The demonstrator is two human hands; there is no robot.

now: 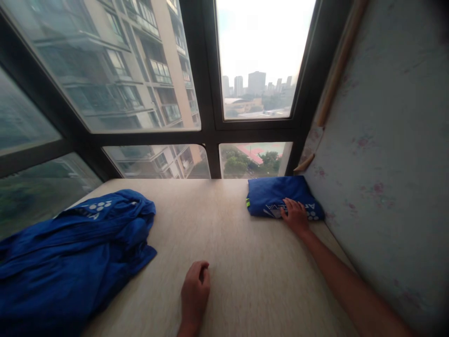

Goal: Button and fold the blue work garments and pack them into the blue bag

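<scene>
A folded blue garment (277, 189) with white printing and a small yellow-green tag lies flat at the back right. My right hand (295, 216) rests on its front part, fingers spread over the printed cloth without gripping it. Nearer to me, in the middle, my left hand (195, 288) is low over the table, its fingers curled in together and nothing visible in them. To its left, a second blue garment (84, 252), loose and crumpled, also with white printing, spreads out past the left edge of the view.
The pale wood-grain tabletop (217, 224) reaches back to a dark window frame (206, 135). A wall with flowered paper (379, 164) borders the right side. Some of its paper is peeling by the frame. Tall buildings show outside.
</scene>
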